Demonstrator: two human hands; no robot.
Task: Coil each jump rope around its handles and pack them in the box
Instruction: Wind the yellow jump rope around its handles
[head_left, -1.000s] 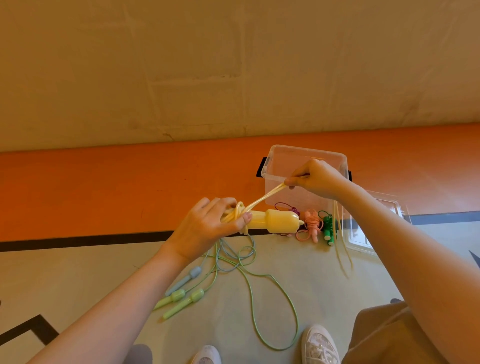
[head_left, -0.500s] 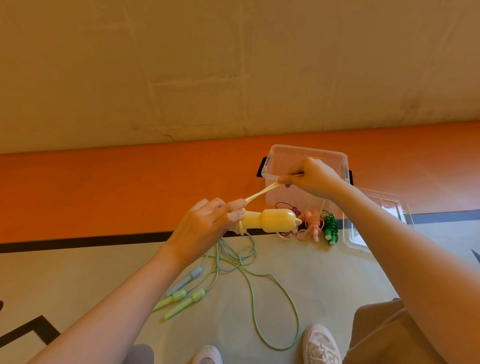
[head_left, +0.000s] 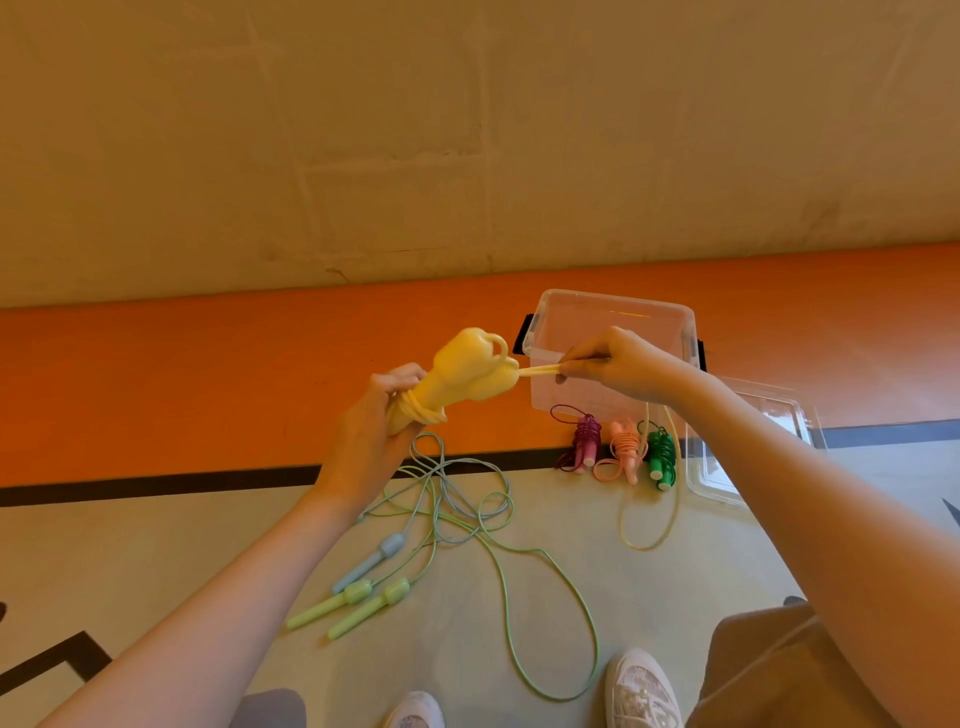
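My left hand (head_left: 371, 441) grips the narrow ends of the yellow jump rope handles (head_left: 462, 376), which point up and to the right with a few turns of cord around them. My right hand (head_left: 621, 364) pinches the yellow cord (head_left: 540, 370) taut beside the handle tops; the rest of the cord hangs down in a loop (head_left: 649, 519) to the floor. Behind my right hand stands the clear plastic box (head_left: 613, 317), open. Three coiled ropes lie in front of it: purple (head_left: 584, 441), pink (head_left: 626, 449), green (head_left: 661, 452).
Uncoiled light green (head_left: 363, 608) and light blue (head_left: 374, 558) jump ropes lie tangled on the floor in front of me. The clear lid (head_left: 769, 415) lies right of the box. My shoes (head_left: 641, 691) are at the bottom edge. A wall rises behind the orange floor strip.
My left hand has swung the yellow handles from lying level to pointing up and right. My right hand stays by the box holding the cord taut, and more cord now hangs to the floor.
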